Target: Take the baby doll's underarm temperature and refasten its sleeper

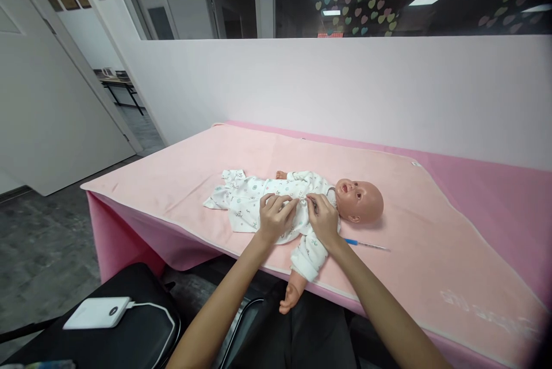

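A baby doll (pixel 364 199) lies on its back across the pink covered table, head to the right. It is dressed in a white printed baby gown (pixel 248 202), whose lower part spreads flat to the left. My left hand (pixel 275 216) pinches the front of the gown at the chest, fingertips together. Close beside it, my right hand (pixel 323 219) also pinches the gown's front just below the doll's neck. The small bit of cloth or fastening between my fingertips is too small to make out. One doll arm hangs over the table's near edge.
A thin rod with a blue handle (pixel 366 244) lies right of my right forearm. The pink table cover (pixel 431 242) reaches the white wall (pixel 345 87) behind. At lower left, a black chair (pixel 142 294) holds a white power bank (pixel 97 312) with a cable.
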`<action>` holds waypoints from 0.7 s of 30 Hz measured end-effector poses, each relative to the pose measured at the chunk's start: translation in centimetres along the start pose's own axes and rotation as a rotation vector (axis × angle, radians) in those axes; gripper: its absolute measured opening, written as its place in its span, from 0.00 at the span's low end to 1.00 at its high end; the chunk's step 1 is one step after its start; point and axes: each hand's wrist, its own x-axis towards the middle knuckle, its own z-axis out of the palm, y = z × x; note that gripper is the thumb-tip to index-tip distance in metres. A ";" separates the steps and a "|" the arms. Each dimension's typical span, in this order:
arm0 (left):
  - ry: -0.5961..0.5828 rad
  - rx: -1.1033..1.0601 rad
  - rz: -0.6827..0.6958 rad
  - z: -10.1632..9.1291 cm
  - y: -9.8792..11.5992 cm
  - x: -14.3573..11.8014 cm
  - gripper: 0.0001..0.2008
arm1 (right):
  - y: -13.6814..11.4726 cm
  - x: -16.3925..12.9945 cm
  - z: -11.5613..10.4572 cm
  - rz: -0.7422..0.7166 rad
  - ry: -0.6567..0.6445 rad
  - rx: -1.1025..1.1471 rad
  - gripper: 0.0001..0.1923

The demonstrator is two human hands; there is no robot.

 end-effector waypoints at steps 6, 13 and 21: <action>-0.100 -0.033 -0.056 -0.9 0.2 -0.3 0.08 | -0.3 -0.1 -0.3 -0.020 -0.017 -0.047 0.12; -0.140 -0.014 -0.116 -1.6 1.0 0.5 0.08 | -0.5 -0.3 -0.5 -0.054 -0.015 -0.116 0.11; -0.147 -0.027 -0.172 -2.2 0.8 0.2 0.06 | -1.8 0.4 0.0 -0.526 -0.248 -0.230 0.14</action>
